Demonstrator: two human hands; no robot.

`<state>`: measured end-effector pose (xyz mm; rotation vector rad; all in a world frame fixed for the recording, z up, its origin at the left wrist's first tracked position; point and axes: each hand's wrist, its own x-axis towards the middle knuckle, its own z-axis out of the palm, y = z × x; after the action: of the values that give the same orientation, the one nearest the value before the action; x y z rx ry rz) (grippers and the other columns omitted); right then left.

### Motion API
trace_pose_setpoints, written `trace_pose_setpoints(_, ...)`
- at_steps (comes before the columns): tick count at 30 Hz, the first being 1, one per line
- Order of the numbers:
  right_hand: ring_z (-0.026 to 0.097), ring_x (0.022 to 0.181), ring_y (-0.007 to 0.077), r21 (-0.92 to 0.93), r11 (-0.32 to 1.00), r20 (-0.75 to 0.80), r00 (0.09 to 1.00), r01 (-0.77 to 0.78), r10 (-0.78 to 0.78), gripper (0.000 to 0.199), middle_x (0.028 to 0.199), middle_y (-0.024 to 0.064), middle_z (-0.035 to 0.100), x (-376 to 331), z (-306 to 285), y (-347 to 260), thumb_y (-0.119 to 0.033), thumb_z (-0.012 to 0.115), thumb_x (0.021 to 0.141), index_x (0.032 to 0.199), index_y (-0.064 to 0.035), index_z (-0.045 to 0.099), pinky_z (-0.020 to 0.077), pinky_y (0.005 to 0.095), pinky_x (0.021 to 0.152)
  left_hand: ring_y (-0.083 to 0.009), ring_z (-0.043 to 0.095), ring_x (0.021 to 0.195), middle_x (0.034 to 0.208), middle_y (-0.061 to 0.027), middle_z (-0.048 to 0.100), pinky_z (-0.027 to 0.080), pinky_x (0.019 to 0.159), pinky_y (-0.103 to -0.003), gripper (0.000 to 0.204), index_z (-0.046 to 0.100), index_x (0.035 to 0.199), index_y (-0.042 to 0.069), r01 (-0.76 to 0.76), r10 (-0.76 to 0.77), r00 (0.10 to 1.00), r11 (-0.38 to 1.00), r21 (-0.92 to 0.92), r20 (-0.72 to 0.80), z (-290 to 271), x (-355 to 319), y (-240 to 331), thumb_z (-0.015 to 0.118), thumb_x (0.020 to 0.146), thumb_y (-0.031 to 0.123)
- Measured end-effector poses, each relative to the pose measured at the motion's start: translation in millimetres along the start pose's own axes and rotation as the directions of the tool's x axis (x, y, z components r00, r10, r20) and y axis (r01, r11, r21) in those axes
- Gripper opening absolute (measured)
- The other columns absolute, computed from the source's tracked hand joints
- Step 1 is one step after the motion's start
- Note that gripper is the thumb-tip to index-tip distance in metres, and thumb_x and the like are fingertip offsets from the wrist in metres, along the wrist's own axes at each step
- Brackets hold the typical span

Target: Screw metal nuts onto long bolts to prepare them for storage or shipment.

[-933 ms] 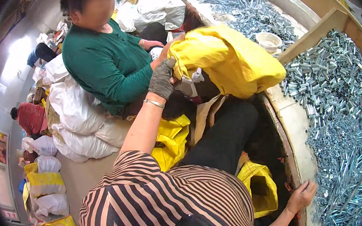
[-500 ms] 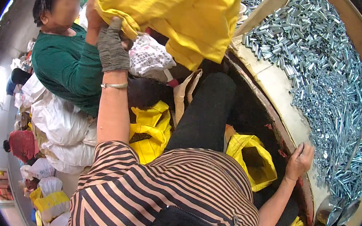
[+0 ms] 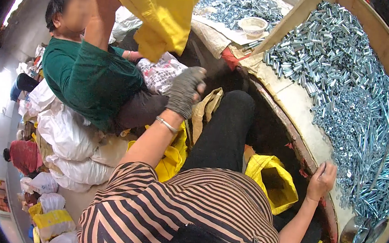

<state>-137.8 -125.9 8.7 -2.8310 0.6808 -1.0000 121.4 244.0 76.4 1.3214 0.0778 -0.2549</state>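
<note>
My left hand (image 3: 184, 92), in a grey fingerless glove, is raised over my lap with its fingers curled in and nothing showing in them. Beyond it a co-worker in a green top lifts a yellow bag (image 3: 161, 11) by one bare hand. My right hand (image 3: 322, 182) rests closed at the rim of the worktable (image 3: 301, 102); whatever its fingers hold, if anything, is hidden. Close to that hand lie loose metal bolts (image 3: 377, 164) and small nuts and washers (image 3: 341, 101). An open yellow bag (image 3: 271, 182) stands beside my right thigh.
Short metal tubes (image 3: 323, 45) are heaped on the table's far part, behind a wooden divider (image 3: 285, 22). A white bowl (image 3: 252, 27) sits past it. Metal scoops (image 3: 356, 233) lie at lower right. Filled white sacks (image 3: 67, 132) are piled on my left.
My left hand has let go of the yellow bag and come back to the right and nearer. The bag has moved left in the co-worker's hand. My right hand stays at the table rim.
</note>
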Motion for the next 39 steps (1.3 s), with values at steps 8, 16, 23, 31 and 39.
trace_pose_setpoints(8,0.053,0.079,0.0354,-0.032,0.999,-0.010,1.000,0.013,-0.013,0.007,0.083,0.0152,0.051,0,2,4,-0.006,0.056,0.086,0.093,-0.0035,0.054,0.0429,0.0431,0.067,-0.0040,0.037,0.037,0.059,-0.0006,0.054,0.028,0.034,-0.018,0.024,0.058,0.105,0.003,-0.055,-0.033,0.916,0.977,0.207,0.401,60,-21,-22,0.051,0.092,0.022)
trace_pose_setpoints(16,0.054,0.079,0.0355,-0.001,1.000,-0.032,0.999,0.010,-0.010,0.006,0.084,0.0157,0.052,1,4,-4,-0.006,0.056,0.084,0.090,-0.0033,0.055,0.0436,0.0432,0.068,-0.0052,0.041,0.044,0.063,-0.0011,0.054,0.030,0.039,-0.018,0.028,0.059,0.103,0.005,0.044,-0.248,0.803,0.931,0.363,0.541,72,-46,-49,0.059,0.087,0.028)
trace_pose_setpoints(23,0.053,0.078,0.0341,-0.049,0.999,-0.030,1.000,0.006,-0.008,0.008,0.083,0.0141,0.051,-1,-1,-2,-0.006,0.058,0.083,0.091,-0.0043,0.055,0.0433,0.0424,0.067,-0.0182,0.057,0.066,0.081,-0.0073,0.061,0.045,0.060,-0.029,0.031,0.059,0.102,0.006,-0.730,0.357,0.668,0.145,0.668,0.653,5,-89,-54,0.068,0.079,0.024)
trace_pose_setpoints(31,0.055,0.079,0.0323,-0.066,0.997,-0.050,0.998,-0.044,0.040,0.009,0.083,0.0113,0.053,4,6,1,-0.009,0.061,0.080,0.087,-0.0070,0.055,0.0450,0.0418,0.067,-0.0191,0.054,0.102,0.113,-0.0099,0.057,0.043,0.094,-0.034,0.038,0.053,0.117,0.001,-0.438,0.496,0.864,0.648,0.623,0.090,-67,-10,-33,0.067,0.082,0.007)
trace_pose_setpoints(39,0.056,0.077,0.0299,-0.060,0.997,-0.057,0.997,-0.057,0.053,0.010,0.081,0.0097,0.052,0,5,0,-0.009,0.063,0.078,0.084,-0.0081,0.055,0.0461,0.0405,0.064,-0.0296,0.053,0.114,0.126,-0.0114,0.055,0.037,0.102,-0.036,0.043,0.053,0.124,0.006,-0.618,0.271,0.665,-0.324,0.716,0.696,-64,33,-24,0.059,0.082,0.013)
